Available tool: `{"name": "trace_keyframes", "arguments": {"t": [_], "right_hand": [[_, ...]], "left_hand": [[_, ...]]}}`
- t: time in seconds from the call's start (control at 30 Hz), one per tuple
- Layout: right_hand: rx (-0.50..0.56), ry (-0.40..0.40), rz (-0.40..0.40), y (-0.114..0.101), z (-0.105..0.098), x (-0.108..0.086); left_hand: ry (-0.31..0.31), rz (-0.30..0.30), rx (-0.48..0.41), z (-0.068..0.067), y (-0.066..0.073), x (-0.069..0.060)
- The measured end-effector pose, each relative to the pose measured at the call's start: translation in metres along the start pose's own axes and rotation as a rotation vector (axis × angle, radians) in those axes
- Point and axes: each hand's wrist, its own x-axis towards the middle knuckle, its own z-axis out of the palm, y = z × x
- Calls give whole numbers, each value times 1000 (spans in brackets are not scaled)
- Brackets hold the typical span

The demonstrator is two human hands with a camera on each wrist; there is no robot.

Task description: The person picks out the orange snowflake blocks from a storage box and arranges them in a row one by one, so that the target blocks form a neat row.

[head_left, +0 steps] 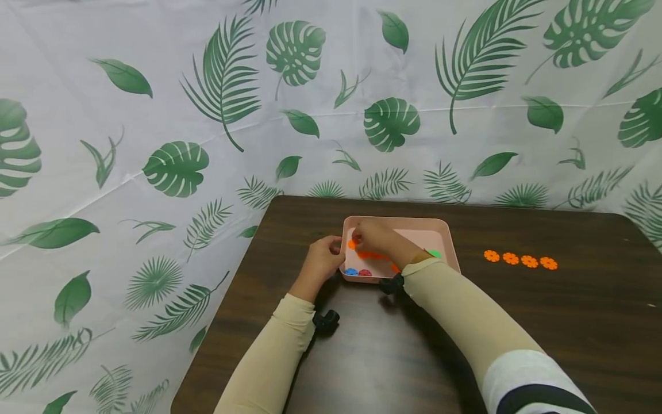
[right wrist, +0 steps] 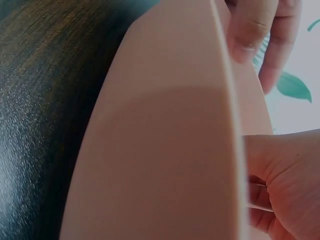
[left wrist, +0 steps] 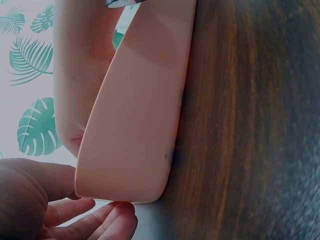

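Currently, the left hand (head_left: 319,263) grips the pink tray (head_left: 426,234) by its left wall, while the right hand (head_left: 381,238), grip too hidden to tell, is nearer the orange disc (head_left: 352,244), just inside the tray's left end.

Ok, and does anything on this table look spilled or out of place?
Nothing stands out. Four flat orange flower-shaped discs lie outside the shallow pink rectangular tray, but they sit in a tidy row on the dark brown wood-grain table, looking placed rather than spilled.
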Motion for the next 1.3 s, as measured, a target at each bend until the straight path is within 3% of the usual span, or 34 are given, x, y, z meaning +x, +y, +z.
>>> {"name": "trace_keyframes", "arguments": {"t": [0.3, 0.67, 1.07, 1.3], "right_hand": [[-63, 34, -45, -3, -2, -2], [-199, 13, 36, -8, -3, 2], [-181, 7, 67, -7, -9, -4], [-150, 33, 49, -5, -13, -10]], "left_hand": [[-7, 26, -4, 0, 1, 2], [-19, 6, -11, -3, 6, 1], [-9, 30, 21, -6, 6, 3], [-11, 3, 32, -7, 7, 3]]}}
